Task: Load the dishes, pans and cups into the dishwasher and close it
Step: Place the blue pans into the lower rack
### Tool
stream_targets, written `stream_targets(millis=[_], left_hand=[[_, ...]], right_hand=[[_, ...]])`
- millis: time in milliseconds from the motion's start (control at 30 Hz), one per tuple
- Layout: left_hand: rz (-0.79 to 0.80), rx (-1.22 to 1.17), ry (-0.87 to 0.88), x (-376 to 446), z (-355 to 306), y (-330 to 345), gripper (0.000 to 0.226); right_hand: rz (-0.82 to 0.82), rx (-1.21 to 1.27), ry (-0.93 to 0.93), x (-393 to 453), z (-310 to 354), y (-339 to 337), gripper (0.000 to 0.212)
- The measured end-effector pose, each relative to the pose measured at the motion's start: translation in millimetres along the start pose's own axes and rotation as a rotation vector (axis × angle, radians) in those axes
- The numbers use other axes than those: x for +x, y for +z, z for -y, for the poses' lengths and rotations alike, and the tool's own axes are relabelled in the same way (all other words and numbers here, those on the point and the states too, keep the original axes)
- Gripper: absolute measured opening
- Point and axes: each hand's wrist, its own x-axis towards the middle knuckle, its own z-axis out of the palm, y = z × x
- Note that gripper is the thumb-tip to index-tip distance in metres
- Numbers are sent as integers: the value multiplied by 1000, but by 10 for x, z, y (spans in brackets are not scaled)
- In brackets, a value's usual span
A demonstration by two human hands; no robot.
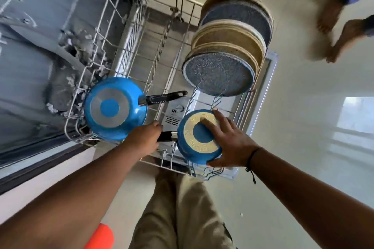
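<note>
— From my feed I can't see how the left hand (144, 137) sits on the small pan's handle (167, 136); the hand covers most of it, only a black stub shows.

— And the small blue pan (199, 137) itself?

— My right hand (228, 143) hides its far rim, and the pan faces bottom-up, so the inside is out of sight.

— The plates (228, 46)?

— They overlap; I can't count them. Their lower edges are lost in the rack (129, 32).

— Anything else?

— A second person's bare feet (334, 32) at top right are motion-blurred, their legs cut by the edge. The dishwasher interior (40, 56) is smeared grey.
</note>
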Motion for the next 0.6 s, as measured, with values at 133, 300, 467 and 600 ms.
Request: stream_targets(millis=[133,300,467,600], left_hand=[[14,71,-7,134,-19,82,41],[19,61,-45,230,4,271,43],[9,67,-87,313,9,429,45],[-19,33,-134,360,65,535,42]], right_hand=[[-76,-148,3,84,-5,204,125],[-147,-185,-7,168,-10,449,114],[-168,-193,15,231,-9,670,114],[-150,-194,46,305,25,756,121]])
